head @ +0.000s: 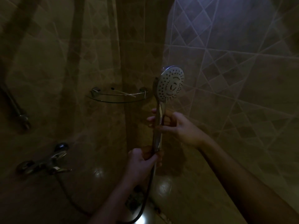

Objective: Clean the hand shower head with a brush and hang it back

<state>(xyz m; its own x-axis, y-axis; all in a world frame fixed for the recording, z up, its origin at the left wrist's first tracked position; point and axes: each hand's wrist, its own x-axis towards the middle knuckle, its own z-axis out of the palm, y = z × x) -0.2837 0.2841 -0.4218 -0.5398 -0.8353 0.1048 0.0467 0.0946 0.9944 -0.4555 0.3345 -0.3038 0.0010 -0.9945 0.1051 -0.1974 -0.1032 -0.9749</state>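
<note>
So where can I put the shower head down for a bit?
The glass corner shelf has bare glass at its left and front, beside a thin stick. Crowded: left hand and right hand both grip the shower head, hose hanging below.

Mount: on my head — a single wide-angle view.
Facing: forward and down into the tiled corner (123,46), lines bowing toward the frame edges.
Nearness: close — my left hand (142,160) and right hand (177,125) hold the hand shower head (170,85) mid-frame, forearms leaving by the bottom edge.
</note>
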